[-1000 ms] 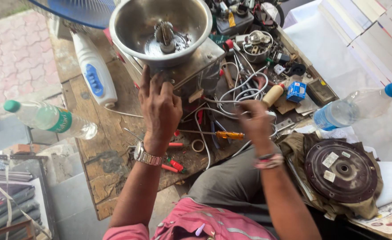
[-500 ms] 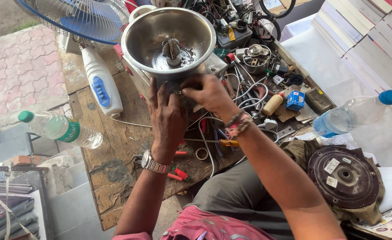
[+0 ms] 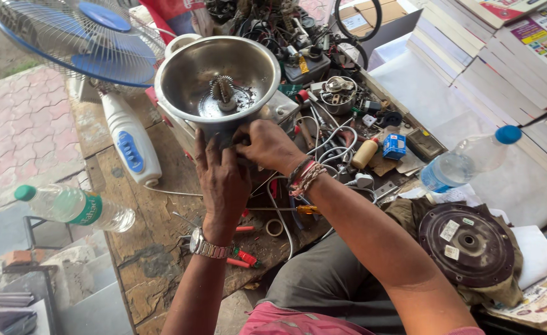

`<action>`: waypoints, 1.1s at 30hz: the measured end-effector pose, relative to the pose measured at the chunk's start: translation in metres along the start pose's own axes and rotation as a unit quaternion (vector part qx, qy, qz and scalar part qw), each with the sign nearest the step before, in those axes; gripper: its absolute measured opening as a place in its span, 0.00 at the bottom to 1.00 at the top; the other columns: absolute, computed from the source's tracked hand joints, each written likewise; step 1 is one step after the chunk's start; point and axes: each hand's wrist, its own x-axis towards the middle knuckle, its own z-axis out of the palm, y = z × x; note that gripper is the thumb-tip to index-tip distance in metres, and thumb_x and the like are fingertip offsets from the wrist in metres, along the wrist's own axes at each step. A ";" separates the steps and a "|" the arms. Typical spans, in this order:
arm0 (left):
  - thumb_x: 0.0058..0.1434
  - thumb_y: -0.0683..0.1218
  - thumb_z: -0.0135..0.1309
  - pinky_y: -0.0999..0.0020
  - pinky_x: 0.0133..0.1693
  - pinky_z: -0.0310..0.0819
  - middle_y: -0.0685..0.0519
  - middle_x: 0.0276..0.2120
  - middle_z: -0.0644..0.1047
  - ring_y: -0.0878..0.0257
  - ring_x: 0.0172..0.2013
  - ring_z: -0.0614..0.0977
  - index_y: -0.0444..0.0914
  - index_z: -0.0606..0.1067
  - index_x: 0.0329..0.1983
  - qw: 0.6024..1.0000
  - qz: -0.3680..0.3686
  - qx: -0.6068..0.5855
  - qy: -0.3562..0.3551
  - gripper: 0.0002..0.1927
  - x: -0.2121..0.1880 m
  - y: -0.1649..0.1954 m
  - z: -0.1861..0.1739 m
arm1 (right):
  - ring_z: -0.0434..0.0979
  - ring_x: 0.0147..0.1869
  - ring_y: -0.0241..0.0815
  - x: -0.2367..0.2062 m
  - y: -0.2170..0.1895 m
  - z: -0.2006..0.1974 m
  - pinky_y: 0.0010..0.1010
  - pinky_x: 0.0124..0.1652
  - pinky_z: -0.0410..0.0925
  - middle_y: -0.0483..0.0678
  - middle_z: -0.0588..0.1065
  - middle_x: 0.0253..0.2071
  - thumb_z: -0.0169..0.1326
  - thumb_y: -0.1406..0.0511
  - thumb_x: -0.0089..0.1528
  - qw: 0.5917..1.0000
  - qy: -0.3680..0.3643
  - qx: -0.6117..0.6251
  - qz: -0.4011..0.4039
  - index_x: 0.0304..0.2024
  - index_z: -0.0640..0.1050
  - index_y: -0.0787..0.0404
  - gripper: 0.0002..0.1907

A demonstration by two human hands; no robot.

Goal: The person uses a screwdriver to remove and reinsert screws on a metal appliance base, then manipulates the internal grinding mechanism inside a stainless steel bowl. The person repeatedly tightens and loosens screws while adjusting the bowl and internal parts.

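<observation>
Steel bowl (image 3: pixel 224 80): a round grinder vessel with a toothed spindle (image 3: pixel 222 91) standing at its centre; it is sitting at the far edge of the wooden worktop (image 3: pixel 155 217), raised on a base that the hands are mostly hiding.
Left hand (image 3: pixel 220 177): reaching up from below with fingers spread, pressing against the base under the bowl; whether it is actually gripping cannot be told. A metal wristwatch (image 3: pixel 208 247) is showing at the wrist.
Right hand (image 3: pixel 267 144): curling its fingers in at the same spot under the rim, touching the left hand; its hold is hidden.
Around it: a fan (image 3: pixel 78 37) is lying just beside the bowl, loose wires (image 3: pixel 329 152) and red-handled tools (image 3: pixel 245 255) are lying under both forearms, and a plastic bottle (image 3: pixel 75 208) is resting at the worktop's left edge.
Risk, tipping: the bowl is looking top-heavy; an uneven push from below could be tilting it towards the fan.
Risk, snagging: a forearm pulling back could be catching the wires and dragging small parts off.
Risk, cuts: fingers straying over the rim could be meeting the spindle's teeth.
</observation>
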 end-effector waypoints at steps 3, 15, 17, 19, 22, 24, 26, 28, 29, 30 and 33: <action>0.60 0.38 0.54 0.39 0.68 0.56 0.31 0.62 0.69 0.30 0.71 0.58 0.28 0.71 0.58 1.000 0.009 -0.003 0.002 0.22 -0.001 0.000 -0.001 | 0.85 0.41 0.50 -0.003 0.002 0.000 0.39 0.46 0.74 0.57 0.82 0.36 0.63 0.62 0.57 1.000 0.009 0.000 -0.017 0.41 0.83 0.62 0.13; 0.61 0.38 0.55 0.37 0.67 0.56 0.31 0.61 0.69 0.31 0.71 0.58 0.27 0.71 0.56 1.000 0.004 0.017 -0.021 0.20 -0.002 -0.005 0.004 | 0.85 0.39 0.44 0.004 0.004 -0.003 0.35 0.45 0.76 0.53 0.83 0.36 0.61 0.62 0.60 1.000 -0.009 0.011 -0.010 0.40 0.83 0.62 0.11; 0.60 0.38 0.54 0.37 0.67 0.56 0.31 0.62 0.69 0.31 0.71 0.58 0.27 0.71 0.56 1.000 0.004 0.019 -0.022 0.20 -0.001 -0.004 0.004 | 0.85 0.37 0.46 0.002 0.003 -0.003 0.36 0.44 0.75 0.55 0.82 0.35 0.60 0.63 0.60 0.999 -0.011 -0.018 -0.038 0.45 0.83 0.61 0.12; 0.61 0.38 0.54 0.37 0.68 0.56 0.31 0.62 0.69 0.31 0.71 0.58 0.27 0.71 0.55 1.000 0.002 0.018 -0.024 0.19 -0.002 -0.003 0.002 | 0.84 0.37 0.48 -0.001 0.003 -0.002 0.38 0.44 0.74 0.56 0.82 0.35 0.60 0.63 0.60 0.996 0.000 -0.040 -0.075 0.45 0.83 0.61 0.13; 0.61 0.37 0.54 0.37 0.68 0.56 0.30 0.62 0.69 0.31 0.71 0.58 0.26 0.71 0.54 1.000 0.007 0.006 -0.017 0.18 -0.001 -0.003 0.001 | 0.84 0.39 0.50 -0.007 0.008 0.003 0.38 0.43 0.73 0.56 0.82 0.36 0.61 0.64 0.61 0.990 0.058 -0.033 -0.125 0.43 0.83 0.63 0.10; 0.59 0.36 0.53 0.37 0.69 0.56 0.30 0.61 0.69 0.31 0.71 0.58 0.25 0.72 0.56 1.000 0.014 -0.001 -0.010 0.21 -0.003 -0.005 0.000 | 0.84 0.38 0.48 -0.016 0.016 0.010 0.36 0.42 0.74 0.56 0.82 0.38 0.60 0.64 0.64 0.986 0.108 0.024 -0.128 0.43 0.82 0.65 0.10; 0.58 0.35 0.53 0.38 0.69 0.57 0.30 0.61 0.69 0.31 0.72 0.58 0.28 0.73 0.51 1.000 0.006 -0.003 -0.017 0.17 -0.004 -0.007 0.000 | 0.84 0.40 0.43 -0.033 0.028 0.020 0.32 0.41 0.75 0.53 0.83 0.39 0.59 0.65 0.64 0.973 0.158 0.155 -0.066 0.44 0.81 0.66 0.10; 0.58 0.35 0.53 0.39 0.69 0.57 0.30 0.61 0.70 0.31 0.72 0.58 0.29 0.73 0.47 1.000 -0.001 0.003 -0.020 0.13 -0.005 -0.009 0.002 | 0.83 0.39 0.39 -0.047 0.041 0.032 0.28 0.41 0.76 0.51 0.83 0.39 0.59 0.67 0.64 0.939 0.169 0.301 -0.001 0.43 0.81 0.67 0.09; 0.58 0.35 0.53 0.40 0.69 0.57 0.30 0.61 0.70 0.32 0.72 0.58 0.29 0.73 0.44 1.000 -0.003 0.009 -0.022 0.11 -0.005 -0.010 0.003 | 0.83 0.38 0.37 -0.053 0.048 0.040 0.27 0.40 0.76 0.51 0.82 0.38 0.60 0.68 0.63 0.910 0.158 0.382 0.033 0.42 0.81 0.68 0.08; 0.58 0.35 0.54 0.40 0.69 0.58 0.30 0.61 0.70 0.32 0.72 0.58 0.29 0.73 0.42 1.000 -0.003 0.013 -0.026 0.09 -0.006 -0.010 0.003 | 0.82 0.37 0.36 -0.059 0.053 0.048 0.26 0.40 0.76 0.51 0.82 0.37 0.60 0.69 0.63 0.873 0.148 0.459 0.069 0.41 0.81 0.69 0.08; 0.56 0.35 0.54 0.39 0.67 0.58 0.31 0.60 0.70 0.32 0.71 0.58 0.29 0.73 0.42 0.999 -0.010 0.015 -0.029 0.11 -0.005 -0.008 0.006 | 0.81 0.34 0.34 -0.061 0.064 0.069 0.24 0.35 0.74 0.51 0.81 0.36 0.62 0.73 0.62 0.824 0.159 0.541 0.064 0.41 0.80 0.70 0.06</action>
